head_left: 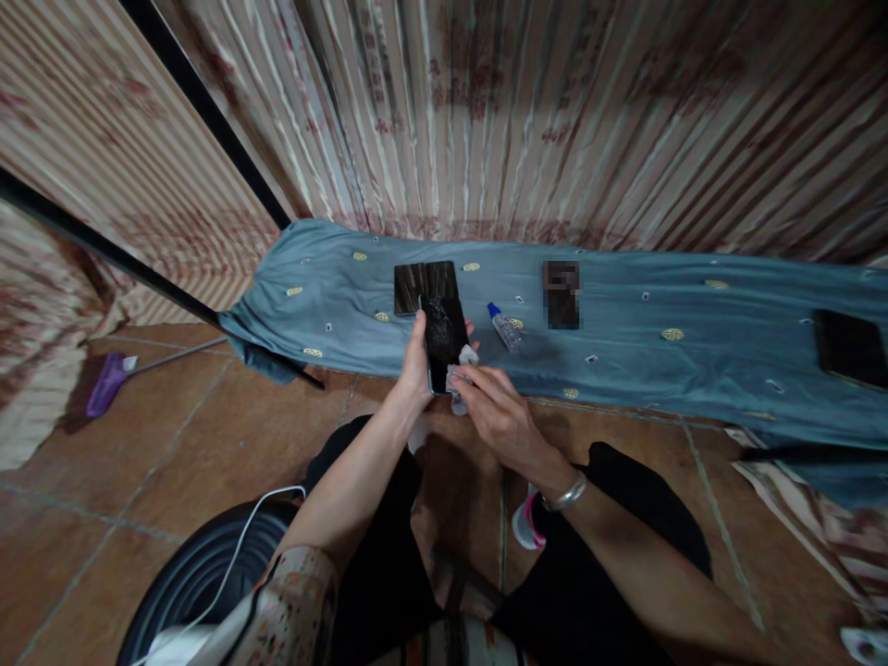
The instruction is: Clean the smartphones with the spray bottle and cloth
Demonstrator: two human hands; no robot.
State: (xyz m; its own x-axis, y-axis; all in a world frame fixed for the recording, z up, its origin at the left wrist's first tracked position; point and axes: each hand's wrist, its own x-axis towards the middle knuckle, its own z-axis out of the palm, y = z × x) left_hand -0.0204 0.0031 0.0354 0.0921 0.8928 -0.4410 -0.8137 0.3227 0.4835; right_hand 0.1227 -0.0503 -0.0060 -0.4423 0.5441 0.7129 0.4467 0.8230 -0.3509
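— Phone [444, 338] first: where is it, and why held like that?

— It sits upright in the left hand [414, 365], just in front of the edge of the grey-blue cloth [624, 314]. Fingers wrap its left edge and back, so the dark screen faces up toward the camera and stays steady under pressure from the other side.

— And the right hand [496, 416]?

— Closed around a small white wipe [460, 375], fingertips pressing it against the lower right corner of the phone. The wad touches the glass; the grip looks like a pinch, which would suit rubbing.

— What lies near the phone?

— Just behind it, on the cloth, a dark folding case [425, 285] lies open and flat. To the right of the phone a small clear bottle [504, 326] with a blue cap lies on its side, within easy reach. Farther right is a blurred dark block [561, 294], and well apart, at the right edge, another dark slab [852, 350], possibly a second phone.

— Anything unclear?

— Plenty. The screen shows mottled glare, so I can't tell whether it's wet, smeared or cracked. The phone's lower end is hidden by the hands. The blurred block is unreadable. The bottle's label is too small. What lies under the cloth can't be seen.
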